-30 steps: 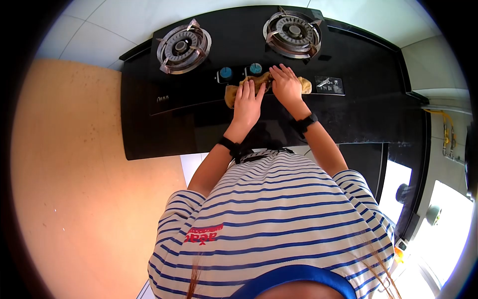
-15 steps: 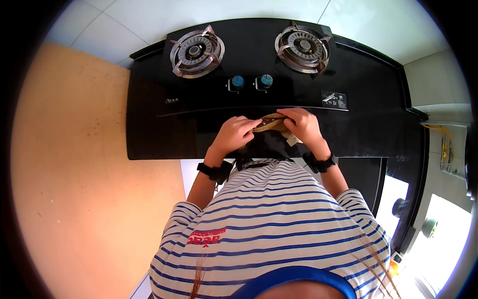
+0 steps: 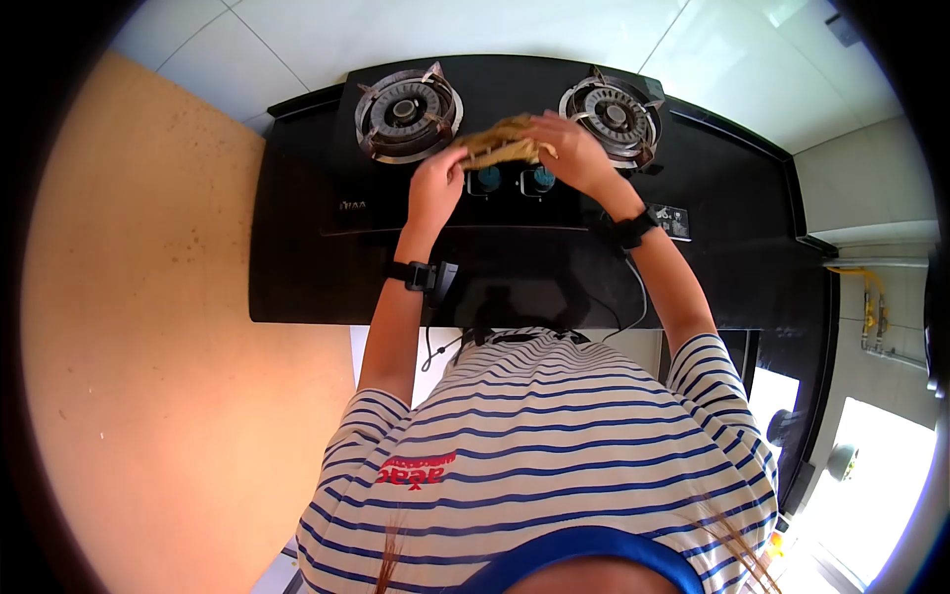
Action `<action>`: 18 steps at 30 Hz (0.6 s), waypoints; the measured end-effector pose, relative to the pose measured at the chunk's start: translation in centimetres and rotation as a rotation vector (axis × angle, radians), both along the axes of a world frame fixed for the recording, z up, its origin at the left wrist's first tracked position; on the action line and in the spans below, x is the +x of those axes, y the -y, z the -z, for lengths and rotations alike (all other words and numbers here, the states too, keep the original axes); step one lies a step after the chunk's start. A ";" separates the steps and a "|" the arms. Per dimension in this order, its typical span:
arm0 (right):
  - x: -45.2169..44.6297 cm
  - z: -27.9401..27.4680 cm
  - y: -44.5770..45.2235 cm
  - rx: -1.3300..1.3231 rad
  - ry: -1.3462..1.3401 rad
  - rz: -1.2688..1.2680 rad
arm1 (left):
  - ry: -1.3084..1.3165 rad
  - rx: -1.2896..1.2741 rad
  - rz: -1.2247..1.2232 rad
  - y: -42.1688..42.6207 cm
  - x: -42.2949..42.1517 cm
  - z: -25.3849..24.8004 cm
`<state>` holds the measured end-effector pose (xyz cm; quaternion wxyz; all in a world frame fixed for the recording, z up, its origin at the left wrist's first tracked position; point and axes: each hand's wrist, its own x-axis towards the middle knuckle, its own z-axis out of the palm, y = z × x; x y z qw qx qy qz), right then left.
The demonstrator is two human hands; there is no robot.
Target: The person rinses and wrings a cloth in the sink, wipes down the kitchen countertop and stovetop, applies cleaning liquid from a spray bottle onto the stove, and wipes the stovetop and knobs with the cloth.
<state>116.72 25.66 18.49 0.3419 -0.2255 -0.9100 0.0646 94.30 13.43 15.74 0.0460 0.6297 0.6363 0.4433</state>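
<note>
Yellow-brown cloth (image 3: 500, 147), bunched lengthwise, spans the two hands over the middle of the hob (image 3: 515, 79), between the burners and on the far side of the knobs. Whether it touches the glass cannot be told. The left hand (image 3: 435, 193) pinches its left end between thumb and bent fingers, close to the near side of the left burner (image 3: 408, 114). The right hand (image 3: 577, 156), slightly blurred, has its fingers bent together over the right end, just beside the right burner (image 3: 614, 117); the fingertips are not clear.

Below the cloth, toward the hob's near edge, sit the blue left knob (image 3: 489, 179) and right knob (image 3: 538, 180). White lettering (image 3: 352, 205) lies by the hob's near left corner, and a label (image 3: 673, 220) by its near right corner, partly behind the right forearm. Each wrist wears a black band. A thin cable (image 3: 643, 292) runs across the black counter (image 3: 327, 282), near its front edge. White tiles (image 3: 554, 35) rise behind the hob.
</note>
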 end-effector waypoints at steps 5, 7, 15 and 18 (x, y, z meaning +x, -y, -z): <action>-0.2 -0.1 -0.2 -0.346 0.032 0.018 | -0.043 -0.033 -0.071 0.6 -0.5 3.4; -0.8 -0.1 -1.6 -0.365 0.045 0.027 | -0.027 0.039 -0.072 0.3 -0.6 3.8; -4.9 3.1 -7.6 -0.596 0.855 -0.022 | -0.285 -0.126 -0.100 -1.2 0.7 2.7; -4.9 2.2 -7.7 -0.452 0.876 -0.008 | -0.267 -0.133 -0.064 -2.0 0.8 2.6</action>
